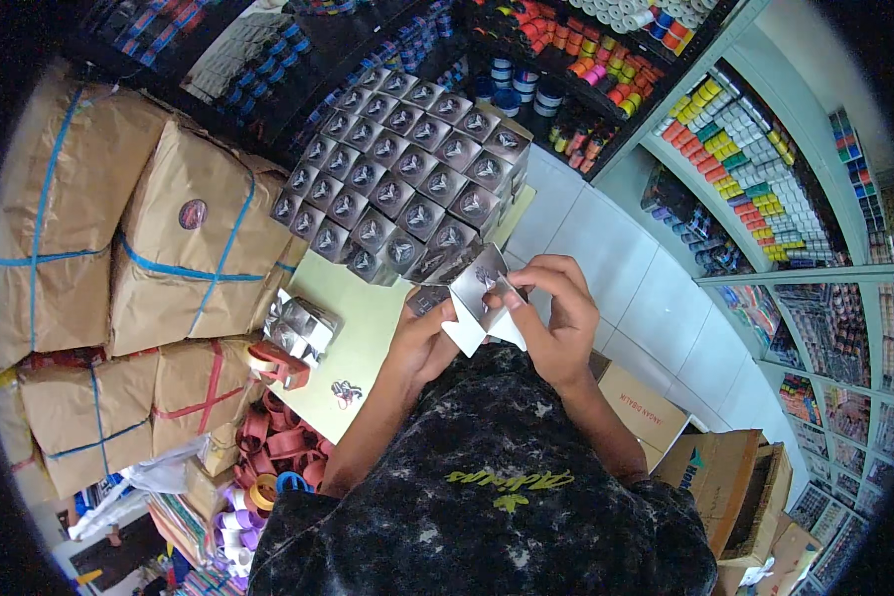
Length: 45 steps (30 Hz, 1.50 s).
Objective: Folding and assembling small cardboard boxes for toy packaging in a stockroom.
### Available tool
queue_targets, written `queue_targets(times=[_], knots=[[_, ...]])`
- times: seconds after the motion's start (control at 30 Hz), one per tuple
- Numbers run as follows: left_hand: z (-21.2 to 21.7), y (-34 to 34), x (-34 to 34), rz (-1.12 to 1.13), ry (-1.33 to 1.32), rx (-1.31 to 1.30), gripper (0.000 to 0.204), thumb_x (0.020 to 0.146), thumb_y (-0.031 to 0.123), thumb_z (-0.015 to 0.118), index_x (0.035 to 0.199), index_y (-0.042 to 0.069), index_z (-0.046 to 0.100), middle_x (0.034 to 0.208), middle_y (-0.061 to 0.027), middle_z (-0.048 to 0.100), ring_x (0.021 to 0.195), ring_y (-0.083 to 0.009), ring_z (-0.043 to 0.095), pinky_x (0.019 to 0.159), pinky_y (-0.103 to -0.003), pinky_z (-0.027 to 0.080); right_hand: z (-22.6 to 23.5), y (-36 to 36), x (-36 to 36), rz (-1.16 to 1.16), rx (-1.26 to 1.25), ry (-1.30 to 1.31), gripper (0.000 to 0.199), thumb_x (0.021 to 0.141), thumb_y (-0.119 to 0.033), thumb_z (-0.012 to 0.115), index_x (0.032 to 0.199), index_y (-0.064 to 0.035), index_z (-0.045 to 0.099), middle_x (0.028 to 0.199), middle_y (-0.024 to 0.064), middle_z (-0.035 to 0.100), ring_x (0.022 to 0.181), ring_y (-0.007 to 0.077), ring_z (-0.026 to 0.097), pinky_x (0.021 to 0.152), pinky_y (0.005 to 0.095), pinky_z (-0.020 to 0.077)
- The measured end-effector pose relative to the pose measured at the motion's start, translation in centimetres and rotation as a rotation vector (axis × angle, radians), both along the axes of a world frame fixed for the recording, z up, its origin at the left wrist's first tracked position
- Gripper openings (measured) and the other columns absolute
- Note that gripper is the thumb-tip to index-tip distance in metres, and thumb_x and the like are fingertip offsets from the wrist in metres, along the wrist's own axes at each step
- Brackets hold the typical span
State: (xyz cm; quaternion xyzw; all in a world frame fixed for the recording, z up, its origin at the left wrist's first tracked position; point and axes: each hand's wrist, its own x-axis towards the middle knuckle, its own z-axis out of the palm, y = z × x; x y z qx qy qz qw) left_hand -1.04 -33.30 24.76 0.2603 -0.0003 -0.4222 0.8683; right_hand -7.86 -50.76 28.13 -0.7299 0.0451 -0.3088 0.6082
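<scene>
i see shelves of coloured tape rolls curving round the top and right of the view, packed tight. at left, big brown paper parcels tied with blue and red strapping, stacked against each other. centre top: a block of small silver boxes, stacked in neat rows, resting on a pale green table. the near edge of the stack is just above both hands. open cardboard cartons sit on the floor at lower right. a smaller loose cluster of the same silver boxes lies on the table at left, well apart from the hands. red tape rolls are heaped below the table's left edge.

both forearms come up from the bottom edge. between the hands is one silver box, held over the table's right edge, tilted, its white flaps open toward me. right hand: fingers curled over the box's top and right side, thumb pressing a white flap. left hand: fingers closed against the box's lower left side; fingertips mostly hidden behind the box, so exact pinch i cannot tell.
</scene>
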Motion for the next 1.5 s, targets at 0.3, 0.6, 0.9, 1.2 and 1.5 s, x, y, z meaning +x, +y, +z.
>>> queue_targets(times=[0.3,0.6,0.9,1.2,1.5], knots=[[0.2,0.4,-0.1,-0.011,-0.037,0.028,0.062,0.092,0.023,0.071,0.144,-0.002,0.046,0.118,-0.0224,0.067,0.107,-0.0316,0.068,0.079,-0.041,0.063,0.8,-1.5,0.4,0.151,-0.152,-0.013,0.027,0.080,0.000,0.073,0.107,-0.0045,0.073,0.104,0.0109,0.064,0.093,0.0232,0.063,0.083,0.0333,0.0510],[-0.3,0.5,0.1,0.012,-0.034,-0.028,0.060,0.096,0.024,0.068,0.145,-0.002,0.045,0.118,-0.0231,0.067,0.108,-0.0330,0.068,0.077,-0.041,0.063,0.6,-1.8,0.6,0.220,-0.146,0.012,0.027,0.081,0.002,0.068,0.108,-0.0020,0.068,0.105,0.0128,0.062,0.099,0.0234,0.059,0.089,0.0343,0.0475],[-0.4,1.0,0.4,-0.020,0.034,-0.060,0.058,0.095,0.020,0.069,0.143,-0.003,0.046,0.123,-0.0238,0.065,0.111,-0.0351,0.066,0.087,-0.046,0.059,1.1,-2.5,1.0,0.266,-0.214,0.013,0.028,0.075,0.003,0.068,0.102,-0.0029,0.071,0.105,0.0128,0.060,0.095,0.0251,0.061,0.085,0.0345,0.0494],[-0.7,0.9,0.1,0.012,0.032,0.021,0.053,0.097,0.021,0.067,0.141,-0.001,0.048,0.123,-0.0234,0.066,0.111,-0.0327,0.067,0.085,-0.046,0.059,1.3,-3.2,1.0,0.289,-0.319,0.005,0.029,0.077,0.003,0.070,0.104,-0.0052,0.073,0.106,0.0120,0.061,0.096,0.0262,0.064,0.086,0.0365,0.0527],[-0.1,1.4,0.4,-0.012,-0.081,0.071,0.060,0.091,0.021,0.074,0.140,-0.003,0.049,0.125,-0.0194,0.065,0.110,-0.0304,0.067,0.098,-0.045,0.054,1.2,-3.6,0.9,0.401,-0.163,0.049,0.027,0.082,-0.005,0.073,0.109,-0.0062,0.077,0.113,0.0123,0.063,0.101,0.0242,0.063,0.088,0.0354,0.0515]])
